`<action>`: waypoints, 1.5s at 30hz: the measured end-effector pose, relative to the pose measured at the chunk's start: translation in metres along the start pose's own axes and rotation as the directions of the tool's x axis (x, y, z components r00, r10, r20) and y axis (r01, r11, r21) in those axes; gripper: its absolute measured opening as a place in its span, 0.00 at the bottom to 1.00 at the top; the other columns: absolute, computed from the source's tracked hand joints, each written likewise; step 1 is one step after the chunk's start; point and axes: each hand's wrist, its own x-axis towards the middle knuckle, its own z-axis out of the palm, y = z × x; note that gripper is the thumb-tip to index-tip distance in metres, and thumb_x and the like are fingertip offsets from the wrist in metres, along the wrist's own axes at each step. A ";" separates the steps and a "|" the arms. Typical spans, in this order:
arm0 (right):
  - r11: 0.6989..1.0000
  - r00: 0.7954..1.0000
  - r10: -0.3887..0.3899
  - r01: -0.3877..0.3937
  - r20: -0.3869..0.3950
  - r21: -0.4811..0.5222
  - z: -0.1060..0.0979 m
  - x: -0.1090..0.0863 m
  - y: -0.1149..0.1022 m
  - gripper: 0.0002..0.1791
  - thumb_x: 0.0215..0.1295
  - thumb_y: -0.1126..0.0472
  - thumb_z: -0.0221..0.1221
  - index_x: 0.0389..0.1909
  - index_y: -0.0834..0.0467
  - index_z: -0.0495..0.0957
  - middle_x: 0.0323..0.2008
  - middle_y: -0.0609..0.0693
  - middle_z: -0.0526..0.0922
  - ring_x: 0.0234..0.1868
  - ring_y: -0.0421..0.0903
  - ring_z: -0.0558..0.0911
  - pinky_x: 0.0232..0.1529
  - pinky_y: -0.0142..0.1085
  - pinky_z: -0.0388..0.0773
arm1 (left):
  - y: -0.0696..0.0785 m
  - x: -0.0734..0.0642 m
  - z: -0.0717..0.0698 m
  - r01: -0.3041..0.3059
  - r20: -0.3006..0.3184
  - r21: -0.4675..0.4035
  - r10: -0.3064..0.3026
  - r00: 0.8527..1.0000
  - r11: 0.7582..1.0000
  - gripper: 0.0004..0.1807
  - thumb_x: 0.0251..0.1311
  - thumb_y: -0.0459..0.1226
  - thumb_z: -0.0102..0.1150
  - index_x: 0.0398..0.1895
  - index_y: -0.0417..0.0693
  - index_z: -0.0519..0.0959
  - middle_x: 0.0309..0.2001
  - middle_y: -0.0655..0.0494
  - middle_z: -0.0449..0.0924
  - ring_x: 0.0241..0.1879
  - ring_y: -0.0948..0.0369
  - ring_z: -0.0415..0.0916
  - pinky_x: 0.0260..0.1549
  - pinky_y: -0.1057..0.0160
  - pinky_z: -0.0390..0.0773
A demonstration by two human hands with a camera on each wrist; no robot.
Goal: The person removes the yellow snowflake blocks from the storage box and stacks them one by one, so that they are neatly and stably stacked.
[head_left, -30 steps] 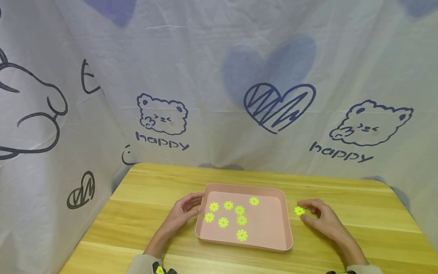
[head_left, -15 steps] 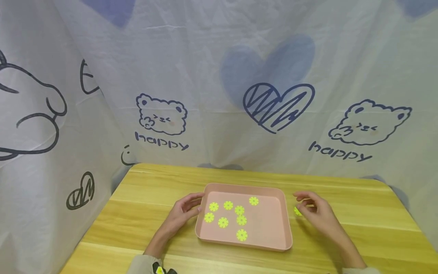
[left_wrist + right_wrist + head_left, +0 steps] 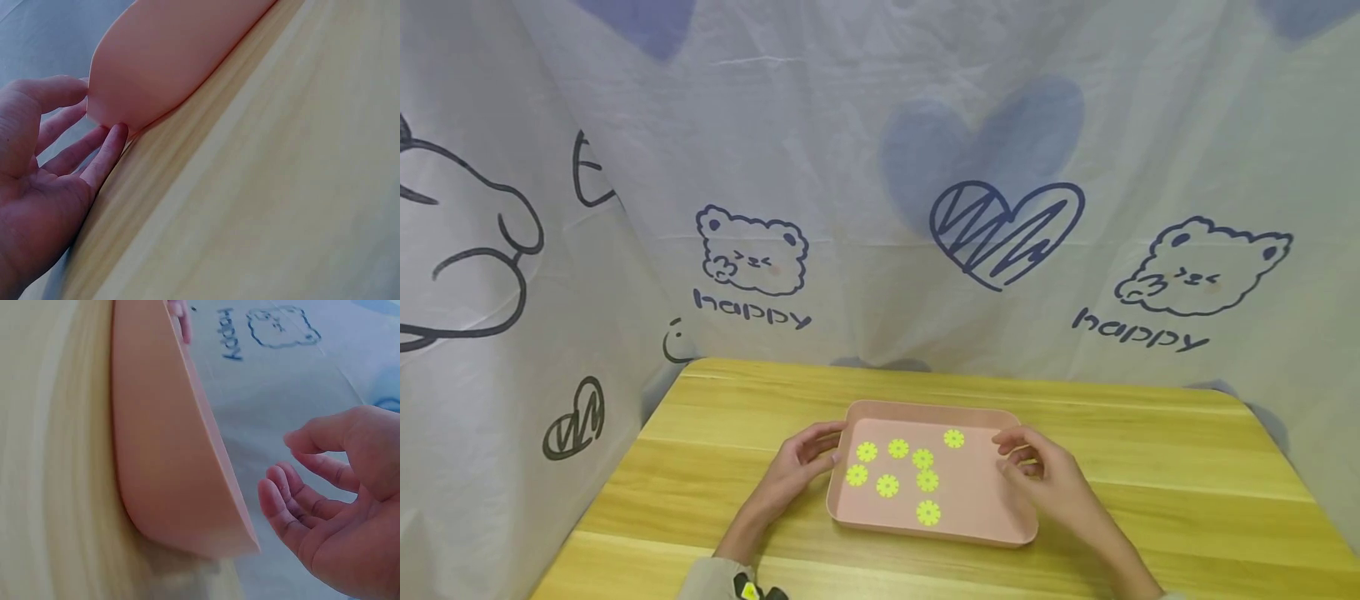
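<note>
A shallow pink tray lies on the table, with several yellow snowflake building discs spread over its left and middle parts. My left hand rests its fingertips against the outside of the tray's left wall. In the left wrist view these fingers touch the wall low down near a corner. My right hand hovers over the tray's right edge with loosely bent fingers. Seen from the right wrist, its thumb and forefinger come close together, apart from the tray, and no disc shows between them.
The wooden table reaches out on both sides of the tray. Behind it hangs a pale printed cloth, with another stretch of cloth along the left side.
My right hand has risen from beside the lone disc right of the tray and moved left over the tray's edge. That disc is out of sight now. My left hand stays put.
</note>
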 end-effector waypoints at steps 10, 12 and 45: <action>0.991 0.974 -0.122 0.131 0.191 -0.036 0.043 -0.001 0.001 0.12 0.63 0.72 0.66 0.46 0.61 0.81 0.39 0.53 0.82 0.36 0.41 0.80 0.37 0.32 0.83 | -0.001 0.000 0.000 0.000 -0.004 0.001 0.000 1.000 1.000 0.27 0.70 0.29 0.60 0.71 0.35 0.69 0.71 0.37 0.68 0.71 0.40 0.65 0.64 0.62 0.74; 0.989 0.966 -0.130 0.143 0.223 -0.043 0.049 -0.001 0.002 0.12 0.62 0.72 0.66 0.46 0.61 0.81 0.37 0.52 0.81 0.35 0.41 0.79 0.35 0.32 0.82 | -0.001 0.000 -0.001 -0.003 -0.003 0.000 0.003 1.000 1.000 0.27 0.70 0.29 0.60 0.71 0.35 0.69 0.71 0.37 0.68 0.71 0.40 0.65 0.64 0.63 0.74; 0.975 0.916 -0.064 0.142 0.395 -0.171 0.073 0.010 0.005 0.16 0.55 0.69 0.72 0.38 0.51 0.78 0.30 0.43 0.77 0.32 0.39 0.75 0.33 0.31 0.76 | -0.001 -0.001 -0.002 -0.027 0.022 -0.010 0.027 0.999 1.000 0.27 0.71 0.28 0.58 0.72 0.32 0.67 0.72 0.35 0.67 0.71 0.38 0.65 0.64 0.62 0.73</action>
